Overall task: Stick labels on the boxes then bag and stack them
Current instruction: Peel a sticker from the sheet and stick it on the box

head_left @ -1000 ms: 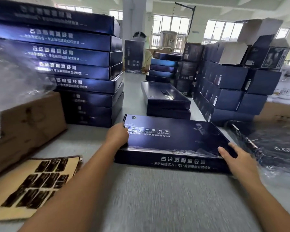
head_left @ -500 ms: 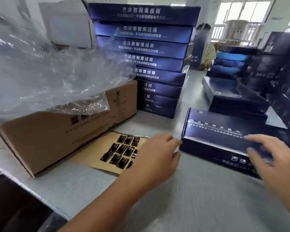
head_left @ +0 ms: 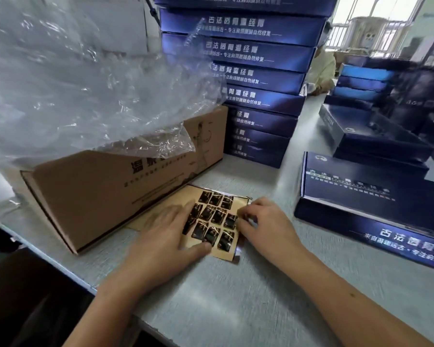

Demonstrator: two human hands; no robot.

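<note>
A tan backing sheet [head_left: 189, 194] with several dark glossy labels [head_left: 218, 216] lies on the grey table in front of me. My left hand [head_left: 166, 236] presses flat on the sheet's left part, fingers straight. My right hand [head_left: 266, 226] is at the sheet's right edge, its fingertips curled and pinching at a label there. The flat dark blue box [head_left: 376, 196] lies to the right, apart from both hands.
A tall stack of blue boxes [head_left: 256, 78] stands behind the sheet. A brown cardboard box [head_left: 105, 191] under clear plastic bags [head_left: 80, 83] lies at the left. More blue boxes [head_left: 373, 136] are at the right. The table edge [head_left: 60, 266] runs near left.
Both hands left the blue box and moved left to the label sheet. The left hand now presses on the sheet and the right hand picks at a label. My view turned left.
</note>
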